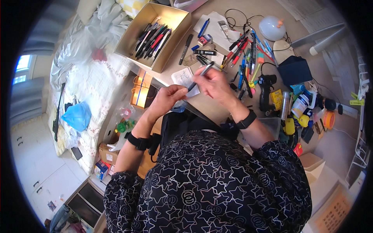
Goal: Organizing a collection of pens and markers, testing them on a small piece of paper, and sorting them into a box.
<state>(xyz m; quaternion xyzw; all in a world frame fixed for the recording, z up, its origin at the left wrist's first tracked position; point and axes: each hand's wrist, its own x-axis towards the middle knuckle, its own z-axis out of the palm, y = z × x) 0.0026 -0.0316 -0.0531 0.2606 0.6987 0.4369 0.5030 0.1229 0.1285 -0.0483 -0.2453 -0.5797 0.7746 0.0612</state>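
Note:
A dark pen (201,75) slants between my two hands above the desk's near edge. My right hand (215,86) closes its fingers around the upper part of the pen. My left hand (168,100) pinches the lower end with thumb and forefinger; whether a cap is there I cannot make out. Just beyond the hands lies a small white notepad (181,79) with scribbles on it, partly covered by my left hand and the pen. To the left, an open gold-coloured box (175,39) holds several pens and markers (154,40).
Loose pens (248,54) are heaped at the right of the desk, beside a white round lamp-like object (272,28). A black marker (186,49) lies near the box. Bottles (300,105) and a dark blue box (294,70) crowd the far right. Left of the desk is a bed (97,77).

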